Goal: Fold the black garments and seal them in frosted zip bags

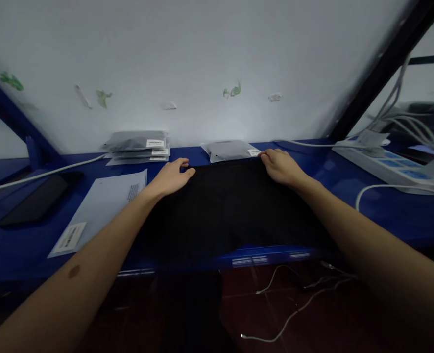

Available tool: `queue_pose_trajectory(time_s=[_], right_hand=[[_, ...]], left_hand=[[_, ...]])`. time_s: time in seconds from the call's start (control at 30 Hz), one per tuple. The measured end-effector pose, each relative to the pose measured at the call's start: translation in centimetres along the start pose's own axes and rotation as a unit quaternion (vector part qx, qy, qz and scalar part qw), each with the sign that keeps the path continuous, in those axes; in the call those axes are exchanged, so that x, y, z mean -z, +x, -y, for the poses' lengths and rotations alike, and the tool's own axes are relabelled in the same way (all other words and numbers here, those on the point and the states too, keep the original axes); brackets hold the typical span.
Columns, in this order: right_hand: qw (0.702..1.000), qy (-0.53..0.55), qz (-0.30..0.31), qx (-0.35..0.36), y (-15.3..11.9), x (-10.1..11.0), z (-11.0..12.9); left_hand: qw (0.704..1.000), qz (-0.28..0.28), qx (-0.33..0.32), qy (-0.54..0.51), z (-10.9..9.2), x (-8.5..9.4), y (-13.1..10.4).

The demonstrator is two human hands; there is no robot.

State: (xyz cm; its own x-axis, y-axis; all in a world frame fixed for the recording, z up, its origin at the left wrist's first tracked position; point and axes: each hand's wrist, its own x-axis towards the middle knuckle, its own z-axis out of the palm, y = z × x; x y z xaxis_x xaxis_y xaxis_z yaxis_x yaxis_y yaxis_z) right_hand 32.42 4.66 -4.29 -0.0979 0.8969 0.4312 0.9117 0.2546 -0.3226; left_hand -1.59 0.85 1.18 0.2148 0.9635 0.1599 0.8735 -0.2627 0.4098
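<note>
A wide piece of black cloth (228, 206), perhaps a garment, lies spread over the blue table and reaches down to its front edge. My left hand (171, 177) is at its far left corner, with the thumb on the cloth and the fingers curled at the edge. At the far right corner, my right hand (278, 165) has its fingers closed on the edge. Between the hands the far edge runs nearly straight. A grey plastic mailer (230, 150) with a white label lies just behind the cloth. Dark shade hides the cloth's folds and details.
Stacked grey packages (136, 141) stand by the wall. On the left lie a flat labelled mailer (103, 201) and a dark tablet-like slab (40, 198). A white power strip (397, 164) with tangled cables is on the right. White cables (268, 339) trail on the red floor.
</note>
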Motion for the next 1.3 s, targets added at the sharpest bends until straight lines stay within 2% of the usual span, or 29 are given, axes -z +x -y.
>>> queue_pose_trajectory(time_s=[0.07,0.17,0.3,0.37,0.47,0.67,0.87,1.13,1.3], right_hand=[[1.0,-0.017,-0.005,-0.021,0.1,-0.1,0.2],[0.999,-0.025,-0.012,-0.035,0.3,-0.4,0.4],[0.999,-0.014,-0.006,-0.034,0.4,-0.4,0.6],[0.999,-0.002,-0.004,-0.038,0.5,-0.2,0.6],[0.998,0.021,-0.002,-0.058,0.5,0.2,0.8],[0.992,0.075,-0.036,-0.096,0.1,1.1,2.0],[0.988,0.097,-0.077,-0.091,-0.5,1.8,2.9],[0.984,0.135,-0.104,-0.042,-0.7,2.1,2.8],[0.99,0.11,-0.088,-0.028,-1.1,2.4,3.2]], left_hand=[[1.0,0.0,0.0,0.019,-0.1,0.2,0.9],[0.997,-0.013,-0.033,0.069,-0.1,0.1,1.9],[0.991,-0.073,-0.053,0.101,0.7,-0.6,2.6],[0.989,-0.096,-0.057,0.096,1.3,-1.0,2.8],[0.991,-0.103,-0.051,0.071,1.8,-1.2,2.8],[0.992,-0.106,-0.037,0.054,1.1,-0.7,2.1],[0.99,-0.125,-0.06,0.014,0.6,-0.5,1.6],[0.987,-0.111,-0.113,-0.03,0.2,-0.1,0.7],[0.987,-0.068,-0.137,0.047,0.2,-0.1,0.8]])
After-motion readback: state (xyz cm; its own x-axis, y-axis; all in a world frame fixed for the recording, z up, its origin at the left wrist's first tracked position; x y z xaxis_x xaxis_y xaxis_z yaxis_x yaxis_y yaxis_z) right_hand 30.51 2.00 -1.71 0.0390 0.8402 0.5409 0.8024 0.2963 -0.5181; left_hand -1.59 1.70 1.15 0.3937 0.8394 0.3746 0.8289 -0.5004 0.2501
